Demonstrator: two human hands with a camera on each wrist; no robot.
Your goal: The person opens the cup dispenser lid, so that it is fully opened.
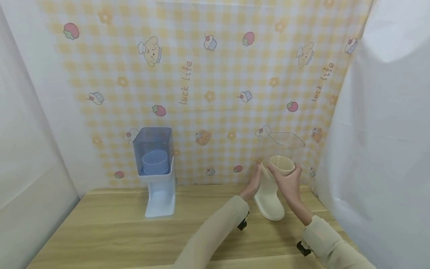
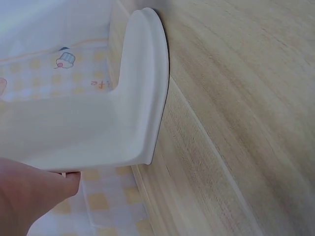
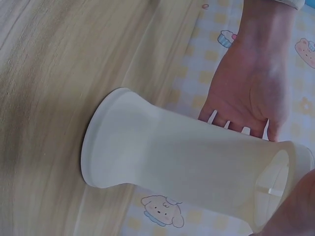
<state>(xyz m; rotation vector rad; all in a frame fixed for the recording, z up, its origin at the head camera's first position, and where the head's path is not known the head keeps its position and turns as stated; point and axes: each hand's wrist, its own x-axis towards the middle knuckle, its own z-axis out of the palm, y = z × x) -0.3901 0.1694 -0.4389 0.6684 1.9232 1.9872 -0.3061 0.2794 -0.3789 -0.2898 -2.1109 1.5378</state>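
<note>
A cream dispenser stand (image 1: pixel 270 205) with a curved foot is upright at the right of the table. Its top is a cream oval ring (image 1: pixel 282 161), and above that rises a see-through container (image 1: pixel 287 139), faint against the cloth. My left hand (image 1: pixel 254 183) holds the stand's left side; in the right wrist view, its fingers reach behind the upright. My right hand (image 1: pixel 289 183) grips the top, thumb at the front of the ring and fingers round its right side. Only part of that hand (image 3: pixel 295 209) shows in the right wrist view.
A similar light-blue dispenser (image 1: pixel 160 198) with a tinted blue container (image 1: pixel 152 140) stands at the left. Behind the wooden table (image 1: pixel 111 231) hangs a checked cloth (image 1: pixel 215 74). White sheets (image 1: pixel 379 149) enclose both sides, the right one near my right arm.
</note>
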